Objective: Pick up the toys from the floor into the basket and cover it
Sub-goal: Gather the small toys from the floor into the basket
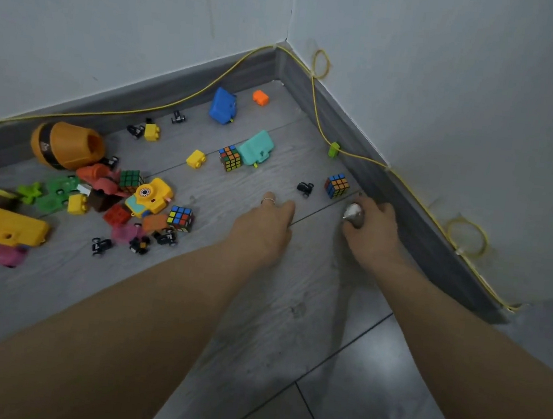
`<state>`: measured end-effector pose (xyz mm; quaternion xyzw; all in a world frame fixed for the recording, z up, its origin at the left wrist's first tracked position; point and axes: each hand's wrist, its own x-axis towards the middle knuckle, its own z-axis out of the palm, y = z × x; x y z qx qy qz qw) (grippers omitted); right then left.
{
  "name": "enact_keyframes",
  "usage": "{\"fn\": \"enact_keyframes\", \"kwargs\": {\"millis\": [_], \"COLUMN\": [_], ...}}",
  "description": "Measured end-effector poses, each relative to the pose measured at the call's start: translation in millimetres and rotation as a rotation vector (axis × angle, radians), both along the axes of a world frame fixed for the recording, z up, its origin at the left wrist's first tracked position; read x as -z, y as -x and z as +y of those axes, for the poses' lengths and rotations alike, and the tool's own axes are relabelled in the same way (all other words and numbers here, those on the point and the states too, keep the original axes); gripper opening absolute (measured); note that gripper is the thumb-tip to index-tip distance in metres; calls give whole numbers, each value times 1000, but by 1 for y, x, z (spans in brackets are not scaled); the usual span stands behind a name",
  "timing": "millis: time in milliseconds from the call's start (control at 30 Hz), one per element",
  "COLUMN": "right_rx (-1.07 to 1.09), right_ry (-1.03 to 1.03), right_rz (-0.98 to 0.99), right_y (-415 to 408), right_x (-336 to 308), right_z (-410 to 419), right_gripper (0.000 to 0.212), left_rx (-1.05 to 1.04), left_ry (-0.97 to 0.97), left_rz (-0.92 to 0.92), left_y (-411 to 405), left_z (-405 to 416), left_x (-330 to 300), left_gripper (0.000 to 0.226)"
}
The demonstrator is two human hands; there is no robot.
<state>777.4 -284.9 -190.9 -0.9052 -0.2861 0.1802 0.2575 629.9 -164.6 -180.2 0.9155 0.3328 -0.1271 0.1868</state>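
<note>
Right hand [371,227], right of frame centre near the baseboard, curled loosely around a small shiny silver object [353,215], probably gathered first as the nearest piece; left hand [266,222], at centre, empty, fingers half-open and stretched toward the tiny black wheeled toy [305,188] and the puzzle cube [337,186] just beyond, likely next. Toys strewn across the grey floor [256,310], thickest at middle left: bright plastic blocks, a yellow toy camera [149,196], more cubes, an orange barrel-shaped piece [67,146] tipped on its side; no basket or cover anywhere in frame.
</note>
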Motion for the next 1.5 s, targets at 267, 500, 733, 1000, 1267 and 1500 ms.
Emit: {"fn": "enact_keyframes", "kwargs": {"millis": [267,500,733,1000,1267,1500], "right_rx": [475,537,588,43,-8,-241], "right_ry": [-748,-1142,-532,14,-208,98], "right_rz": [1015,1598,762,-90,-170,-240], "right_y": [20,9,-9,-9,6,14], "right_x": [-9,-40,-28,3,2,13], "right_z": [34,44,65,69,84,97], "right_gripper": [21,18,29,43,24,28], "left_rx": [-429,-913,-269,59,-270,-180], "left_ry": [440,1001,304,-12,241,-78], "left_rz": [-354,-535,-96,1,-175,-82], "left_y": [14,22,13,6,28,59], "left_z": [22,36,39,35,57,73], "left_x": [-4,-28,-13,1,-2,-17], "left_gripper": [13,21,45,16,17,31]}}
